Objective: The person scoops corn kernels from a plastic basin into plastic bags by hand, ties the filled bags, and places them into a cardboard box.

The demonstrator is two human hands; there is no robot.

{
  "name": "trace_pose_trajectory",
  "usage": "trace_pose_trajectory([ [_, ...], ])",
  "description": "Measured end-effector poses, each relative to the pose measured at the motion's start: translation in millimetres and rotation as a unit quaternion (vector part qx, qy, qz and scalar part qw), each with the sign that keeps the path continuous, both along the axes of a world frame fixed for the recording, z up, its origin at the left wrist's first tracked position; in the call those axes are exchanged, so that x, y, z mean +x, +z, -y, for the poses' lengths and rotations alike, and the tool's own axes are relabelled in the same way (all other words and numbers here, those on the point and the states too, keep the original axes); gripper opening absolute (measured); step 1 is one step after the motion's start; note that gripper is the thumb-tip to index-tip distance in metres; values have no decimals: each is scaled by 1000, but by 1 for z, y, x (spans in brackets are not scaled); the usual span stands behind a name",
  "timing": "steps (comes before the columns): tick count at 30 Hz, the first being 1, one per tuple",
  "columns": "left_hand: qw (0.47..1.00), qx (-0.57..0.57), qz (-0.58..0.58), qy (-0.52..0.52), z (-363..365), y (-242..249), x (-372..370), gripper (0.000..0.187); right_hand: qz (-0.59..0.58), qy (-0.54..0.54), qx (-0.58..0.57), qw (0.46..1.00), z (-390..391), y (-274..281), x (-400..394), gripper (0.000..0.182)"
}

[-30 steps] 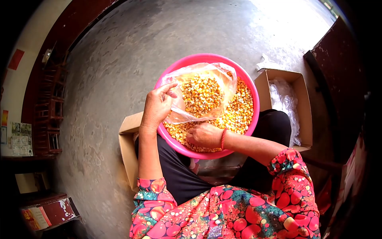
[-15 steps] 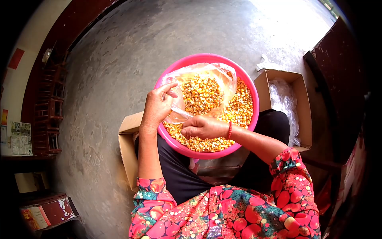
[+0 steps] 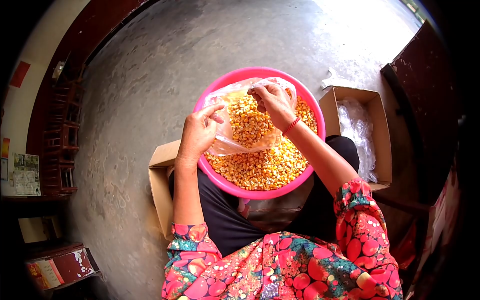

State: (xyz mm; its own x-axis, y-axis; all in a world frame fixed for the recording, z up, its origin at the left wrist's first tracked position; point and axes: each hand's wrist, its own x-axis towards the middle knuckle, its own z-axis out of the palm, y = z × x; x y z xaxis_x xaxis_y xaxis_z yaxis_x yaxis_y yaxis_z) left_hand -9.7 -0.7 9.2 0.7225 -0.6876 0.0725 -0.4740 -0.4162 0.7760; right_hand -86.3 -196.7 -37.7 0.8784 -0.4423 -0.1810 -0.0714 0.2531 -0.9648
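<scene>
A pink basin [image 3: 255,194] full of yellow corn kernels [image 3: 260,175] rests at my lap. Inside it lies a clear plastic bag [image 3: 231,147], its mouth spread wide, with kernels in it. My left hand [image 3: 197,134] pinches the bag's left edge between thumb and fingers. Across the bag, my right hand [image 3: 275,104] has its fingers closed on the far part of the rim, over the kernels. A red bracelet [image 3: 291,126] circles the right wrist. The fingertips of the right hand partly hide the plastic they grip.
A cardboard box [image 3: 381,145] holding crumpled clear plastic [image 3: 357,135] stands right of the basin. Another cardboard box [image 3: 160,185] sits by my left knee. Wooden chairs [image 3: 62,135] line the left wall. Grey concrete floor [image 3: 140,90] stretches ahead.
My right hand has moved from the bag's near edge up and away to its far rim. The left hand stays in place at the left edge.
</scene>
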Motion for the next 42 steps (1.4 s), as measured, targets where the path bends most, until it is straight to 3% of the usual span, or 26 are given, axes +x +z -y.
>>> trace_pose_trajectory([
  [2,1000,3,-2,3,0,2,-1,46,9,-16,-2,1000,3,-9,6,31],
  [4,1000,-1,-3,5,-1,2,-1,46,6,-24,-146,989,6,-15,10,35],
  [6,1000,-5,-6,6,-1,2,-2,47,12,-27,-153,988,5,-21,14,40],
  [8,1000,4,-7,11,0,4,-3,47,-42,-53,-325,943,-3,6,2,37],
  [15,1000,16,-8,18,0,6,-3,47,47,-32,-257,965,-9,21,-5,29],
  [17,1000,11,-4,18,0,4,-2,48,66,83,-126,986,-7,15,-5,31],
  [20,1000,-2,-10,10,-1,0,1,47,84,230,-51,968,-17,13,-17,29],
  [24,1000,-1,-27,13,-1,-2,1,47,45,474,-89,875,-31,26,-41,23],
  [26,1000,-11,-2,0,-1,-4,2,47,69,508,-136,848,-46,23,-47,25],
  [28,1000,-8,-8,3,0,-4,2,47,130,480,-300,814,-60,-4,-50,24],
  [32,1000,-9,-11,6,0,-7,4,47,129,457,-363,802,-77,-30,-56,20],
  [34,1000,-2,-8,6,0,-5,3,47,113,387,-442,801,-83,-40,-58,17],
  [38,1000,16,-7,17,2,2,1,44,225,317,-601,698,-87,-68,-60,7],
  [42,1000,1,-4,7,0,-3,3,47,190,324,-654,656,-88,-62,-66,8],
])
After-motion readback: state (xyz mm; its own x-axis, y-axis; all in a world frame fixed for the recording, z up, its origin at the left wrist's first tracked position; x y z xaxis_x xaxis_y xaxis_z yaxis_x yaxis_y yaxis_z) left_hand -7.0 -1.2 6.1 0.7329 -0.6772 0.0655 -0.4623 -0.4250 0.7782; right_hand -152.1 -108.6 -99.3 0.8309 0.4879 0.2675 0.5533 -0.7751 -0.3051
